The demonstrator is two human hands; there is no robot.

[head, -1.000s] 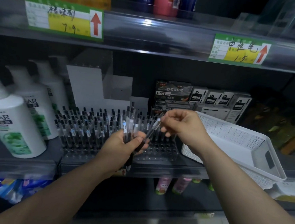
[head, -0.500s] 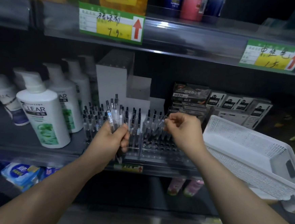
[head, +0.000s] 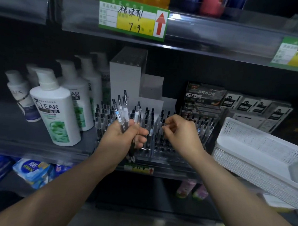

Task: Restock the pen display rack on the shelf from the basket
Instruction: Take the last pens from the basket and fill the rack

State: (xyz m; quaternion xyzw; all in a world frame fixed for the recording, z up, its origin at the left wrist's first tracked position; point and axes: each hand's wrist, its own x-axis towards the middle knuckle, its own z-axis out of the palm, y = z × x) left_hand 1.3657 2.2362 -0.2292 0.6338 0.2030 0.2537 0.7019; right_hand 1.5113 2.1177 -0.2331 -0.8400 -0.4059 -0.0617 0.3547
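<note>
The clear pen rack [head: 161,149] stands on the middle shelf, its back rows full of black-capped pens and its front holes bare. My left hand [head: 123,139] grips a bundle of several clear pens [head: 121,110] upright in front of the rack's left half. My right hand [head: 180,133] hovers over the rack's middle, fingers curled, its fingertips pinching the top of a pen [head: 159,131] that stands among the others. The white perforated basket [head: 259,144] rests tilted on the shelf to the right; the part of its inside that shows holds nothing.
White shampoo bottles [head: 55,109] crowd the shelf left of the rack. Behind the rack rise a white stepped display stand [head: 126,79] and stacked pen boxes [head: 204,97]. A green price tag [head: 132,17] hangs on the shelf edge above. Packs and bottles fill the lower shelf.
My right hand has moved the single pen from beside the bundle down into the rack's middle rows. My left hand kept its bundle and lifted it slightly. My view has shifted left.
</note>
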